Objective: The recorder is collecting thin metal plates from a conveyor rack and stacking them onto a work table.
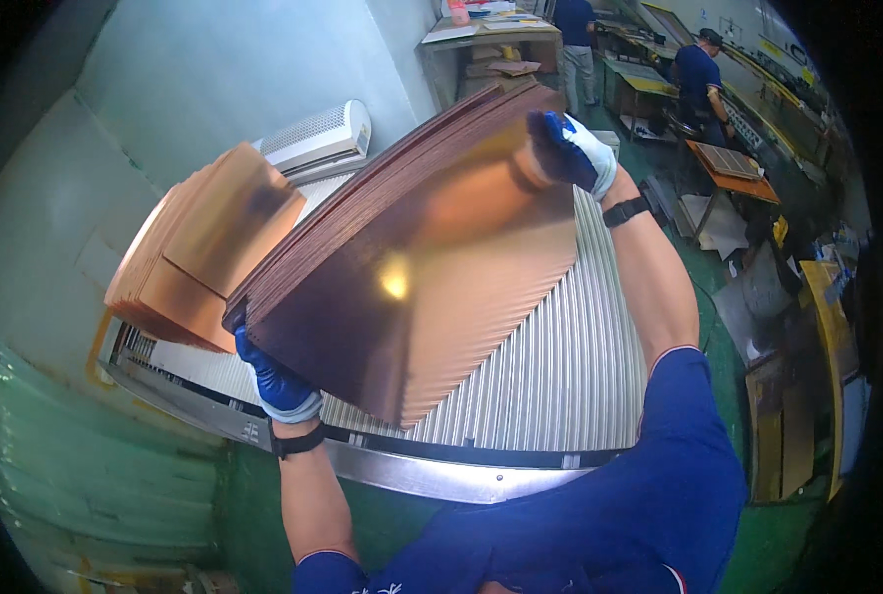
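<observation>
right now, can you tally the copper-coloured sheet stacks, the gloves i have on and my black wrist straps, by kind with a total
Copper-coloured stacks: 2 (held stack, left stack)
Gloves: 2 (left glove, right glove)
Black wrist straps: 2 (left strap, right strap)
Total: 6

A bed of ribbed silver rollers (550,396), bordered on its near side by a smooth metal rail (441,478), carries a stack of copper-coloured sheets (234,223) at its left, their edges not quite flush. A white perforated housing (313,137) stands at the far edge. The lower edge of a tilted copper-coloured pile (491,247) meets the rollers in view, though contact is unclear.
</observation>
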The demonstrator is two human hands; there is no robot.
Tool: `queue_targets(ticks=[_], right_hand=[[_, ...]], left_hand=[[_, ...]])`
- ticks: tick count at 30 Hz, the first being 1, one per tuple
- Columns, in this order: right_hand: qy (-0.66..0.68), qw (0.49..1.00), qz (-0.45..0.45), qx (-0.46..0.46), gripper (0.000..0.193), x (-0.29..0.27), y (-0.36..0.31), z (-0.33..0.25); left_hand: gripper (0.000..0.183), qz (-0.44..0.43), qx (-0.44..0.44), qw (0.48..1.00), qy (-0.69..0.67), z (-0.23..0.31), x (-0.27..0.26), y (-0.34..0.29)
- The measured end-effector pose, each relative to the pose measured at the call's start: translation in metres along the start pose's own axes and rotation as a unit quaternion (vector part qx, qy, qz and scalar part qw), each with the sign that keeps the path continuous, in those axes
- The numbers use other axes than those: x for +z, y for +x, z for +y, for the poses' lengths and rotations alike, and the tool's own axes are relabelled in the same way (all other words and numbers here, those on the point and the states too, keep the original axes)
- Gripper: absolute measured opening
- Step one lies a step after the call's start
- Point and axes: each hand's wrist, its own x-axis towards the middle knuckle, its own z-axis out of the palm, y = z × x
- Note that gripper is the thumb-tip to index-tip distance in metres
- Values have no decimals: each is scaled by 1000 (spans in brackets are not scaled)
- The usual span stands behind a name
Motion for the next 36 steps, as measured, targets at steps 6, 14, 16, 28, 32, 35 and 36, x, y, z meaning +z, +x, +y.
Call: queue_targets(ticks=[6, 14, 16, 28, 32, 35, 36], right_hand=[[26, 999, 31, 6, 32, -8, 7, 12], [-57, 988, 128, -69, 18, 19, -38, -11], [-92, 984, 127, -80, 18, 40, -59, -29], [-244, 932, 265, -32, 92, 120, -177, -78], [-374, 887, 257, -81, 73, 111, -210, -79], [-435, 871, 219, -66, 38, 85, -223, -57], [-301, 925, 191, -129, 37, 67, -229, -44]], left_hand=[[51, 24, 51, 995, 77, -10, -6, -6], [64, -64, 57, 937, 338, 11, -25, -71], [53, -78, 210, 692, 686, 6, -63, -98], [46, -199, 227, 690, 658, -26, -21, -30], [47, -231, 150, 754, 596, -71, 11, -27], [48, -261, 119, 770, 570, -90, 25, -26], [48, -281, 108, 776, 554, -104, 36, -25]])
